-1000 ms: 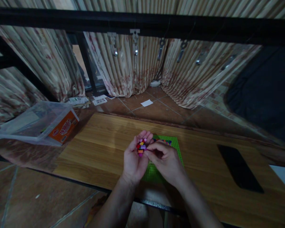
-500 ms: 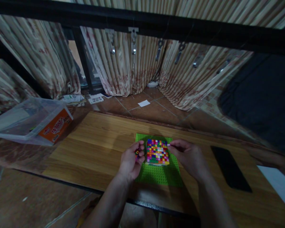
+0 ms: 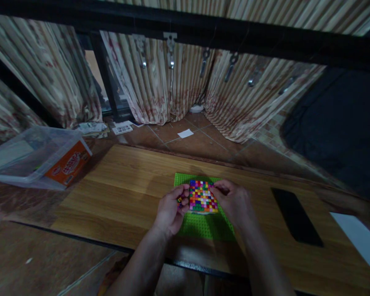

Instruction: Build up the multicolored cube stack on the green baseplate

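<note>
A green studded baseplate [image 3: 207,227] lies on the wooden table [image 3: 120,193]. On it stands a square block of small many-coloured bricks [image 3: 202,196]. My left hand [image 3: 170,208] is curled at the block's left edge, with a few small coloured bricks in its fingers. My right hand [image 3: 232,200] rests against the block's right side, fingertips pinched together at its upper right corner; what they hold is too small to make out.
A black phone [image 3: 296,216] lies flat to the right, and a white sheet [image 3: 357,240] sits at the far right edge. A clear plastic box with an orange label [image 3: 43,158] stands on the left. Curtains and a tiled floor lie beyond the table.
My hands parted from in front of the baseplate, uncovering the coloured block. The right hand swung out to the right, then came back to the block's upper right corner.
</note>
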`<action>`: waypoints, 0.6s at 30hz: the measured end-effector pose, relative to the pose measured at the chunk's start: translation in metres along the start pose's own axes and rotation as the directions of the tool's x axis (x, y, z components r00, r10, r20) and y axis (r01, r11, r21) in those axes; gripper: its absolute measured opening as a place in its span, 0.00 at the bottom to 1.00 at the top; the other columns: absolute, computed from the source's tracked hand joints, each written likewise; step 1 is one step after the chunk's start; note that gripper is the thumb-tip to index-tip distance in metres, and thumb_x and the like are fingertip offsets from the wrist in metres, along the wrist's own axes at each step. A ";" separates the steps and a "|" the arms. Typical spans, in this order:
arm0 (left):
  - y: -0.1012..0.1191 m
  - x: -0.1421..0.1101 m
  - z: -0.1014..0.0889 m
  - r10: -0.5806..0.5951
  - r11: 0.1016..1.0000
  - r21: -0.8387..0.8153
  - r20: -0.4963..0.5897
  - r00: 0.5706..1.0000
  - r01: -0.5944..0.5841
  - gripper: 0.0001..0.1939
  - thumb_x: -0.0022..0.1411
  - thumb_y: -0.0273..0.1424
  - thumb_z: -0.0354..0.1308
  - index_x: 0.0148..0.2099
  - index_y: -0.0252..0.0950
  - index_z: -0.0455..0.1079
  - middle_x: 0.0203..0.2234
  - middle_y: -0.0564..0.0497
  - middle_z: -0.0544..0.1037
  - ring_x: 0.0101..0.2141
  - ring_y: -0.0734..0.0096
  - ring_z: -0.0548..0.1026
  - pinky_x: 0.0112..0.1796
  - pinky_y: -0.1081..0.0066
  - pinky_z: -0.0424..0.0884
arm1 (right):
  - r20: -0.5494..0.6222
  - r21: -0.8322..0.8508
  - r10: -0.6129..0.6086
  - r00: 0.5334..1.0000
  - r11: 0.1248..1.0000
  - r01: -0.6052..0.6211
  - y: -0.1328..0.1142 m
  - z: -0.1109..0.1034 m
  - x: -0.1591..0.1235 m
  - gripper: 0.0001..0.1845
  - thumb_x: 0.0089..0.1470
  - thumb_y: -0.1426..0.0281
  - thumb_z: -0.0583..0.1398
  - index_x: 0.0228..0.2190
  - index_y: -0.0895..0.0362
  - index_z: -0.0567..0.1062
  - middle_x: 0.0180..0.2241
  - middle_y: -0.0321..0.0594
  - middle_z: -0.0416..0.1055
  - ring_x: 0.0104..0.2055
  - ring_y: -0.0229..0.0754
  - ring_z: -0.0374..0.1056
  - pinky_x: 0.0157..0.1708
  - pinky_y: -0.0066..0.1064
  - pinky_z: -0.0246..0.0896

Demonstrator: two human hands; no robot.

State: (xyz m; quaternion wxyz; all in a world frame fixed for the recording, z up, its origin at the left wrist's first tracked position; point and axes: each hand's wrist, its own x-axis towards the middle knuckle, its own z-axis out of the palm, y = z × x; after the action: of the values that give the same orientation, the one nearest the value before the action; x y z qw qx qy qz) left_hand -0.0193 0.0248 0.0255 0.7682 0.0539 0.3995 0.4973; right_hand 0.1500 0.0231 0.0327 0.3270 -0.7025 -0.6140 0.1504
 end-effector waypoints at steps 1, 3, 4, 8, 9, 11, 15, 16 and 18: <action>0.000 0.000 0.000 0.001 1.000 0.001 0.000 1.000 -0.001 0.06 0.58 0.24 0.55 0.36 0.27 0.71 0.22 0.54 0.65 0.18 0.86 0.58 0.17 0.83 0.52 | -0.009 0.013 -0.004 1.000 1.000 0.004 0.000 0.001 0.000 0.10 0.48 0.62 0.60 0.27 0.55 0.77 0.26 0.39 0.77 0.27 0.43 0.72 0.30 0.33 0.63; -0.001 0.000 0.000 0.002 1.000 0.001 0.000 1.000 -0.002 0.06 0.58 0.24 0.55 0.36 0.28 0.71 0.22 0.54 0.65 0.18 0.86 0.58 0.17 0.83 0.52 | -0.023 0.053 -0.008 1.000 0.999 0.009 0.000 0.002 0.000 0.10 0.48 0.62 0.60 0.27 0.55 0.77 0.27 0.40 0.78 0.27 0.43 0.73 0.30 0.32 0.64; -0.001 0.000 0.000 0.003 1.000 0.003 -0.002 1.000 -0.003 0.06 0.57 0.24 0.55 0.36 0.28 0.71 0.22 0.54 0.65 0.18 0.86 0.58 0.17 0.83 0.53 | -0.028 0.075 -0.011 1.000 0.997 0.013 0.001 0.003 0.000 0.10 0.48 0.62 0.60 0.27 0.55 0.77 0.27 0.40 0.78 0.27 0.43 0.73 0.30 0.33 0.64; -0.002 0.000 -0.001 0.013 1.000 0.006 -0.008 1.000 -0.013 0.06 0.57 0.25 0.56 0.36 0.28 0.72 0.23 0.54 0.66 0.18 0.86 0.59 0.18 0.84 0.54 | -0.041 0.150 -0.016 0.999 0.988 0.022 0.007 0.003 0.001 0.10 0.48 0.62 0.61 0.28 0.55 0.78 0.27 0.40 0.78 0.28 0.44 0.73 0.31 0.33 0.66; -0.002 0.000 -0.002 0.013 1.000 0.006 -0.008 1.000 -0.013 0.06 0.57 0.25 0.56 0.36 0.28 0.72 0.23 0.54 0.66 0.18 0.86 0.59 0.18 0.83 0.54 | -0.043 0.166 -0.014 0.999 0.986 0.021 0.009 0.003 0.001 0.10 0.48 0.62 0.62 0.28 0.55 0.78 0.28 0.40 0.78 0.29 0.44 0.73 0.31 0.33 0.66; -0.002 0.000 -0.002 0.012 1.000 0.006 -0.006 1.000 -0.012 0.06 0.56 0.24 0.56 0.36 0.28 0.72 0.23 0.54 0.66 0.18 0.86 0.59 0.18 0.83 0.54 | -0.047 0.203 -0.007 0.999 0.979 0.016 0.013 0.003 0.002 0.09 0.47 0.62 0.62 0.28 0.55 0.78 0.28 0.40 0.78 0.29 0.44 0.73 0.30 0.33 0.67; -0.003 0.001 -0.003 0.019 1.000 0.005 -0.006 1.000 -0.019 0.06 0.56 0.24 0.57 0.35 0.28 0.73 0.23 0.54 0.67 0.18 0.86 0.59 0.19 0.83 0.56 | -0.057 0.307 0.027 0.998 0.952 -0.008 0.017 0.004 0.002 0.10 0.48 0.63 0.62 0.29 0.55 0.78 0.29 0.40 0.79 0.30 0.44 0.74 0.31 0.33 0.68; -0.003 0.001 -0.003 0.020 1.000 0.002 -0.007 1.000 -0.020 0.06 0.55 0.24 0.57 0.35 0.28 0.73 0.23 0.54 0.67 0.18 0.86 0.59 0.19 0.83 0.56 | -0.067 0.325 0.042 0.997 0.945 -0.018 0.017 0.004 0.002 0.09 0.48 0.63 0.62 0.29 0.55 0.78 0.29 0.40 0.79 0.30 0.44 0.74 0.32 0.34 0.68; -0.003 0.001 -0.003 0.024 1.000 -0.006 -0.007 1.000 -0.024 0.05 0.54 0.24 0.58 0.35 0.28 0.73 0.22 0.54 0.67 0.18 0.86 0.60 0.20 0.83 0.57 | -0.092 0.347 0.067 0.993 0.937 -0.031 0.018 0.007 0.002 0.09 0.47 0.63 0.63 0.30 0.55 0.78 0.30 0.41 0.79 0.32 0.45 0.75 0.35 0.35 0.69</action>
State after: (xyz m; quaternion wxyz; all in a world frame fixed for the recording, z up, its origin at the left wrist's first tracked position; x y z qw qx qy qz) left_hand -0.0189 0.0235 0.0212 0.7611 0.0546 0.3999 0.5078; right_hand 0.1599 0.0265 0.0165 0.4723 -0.6562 -0.5428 0.2275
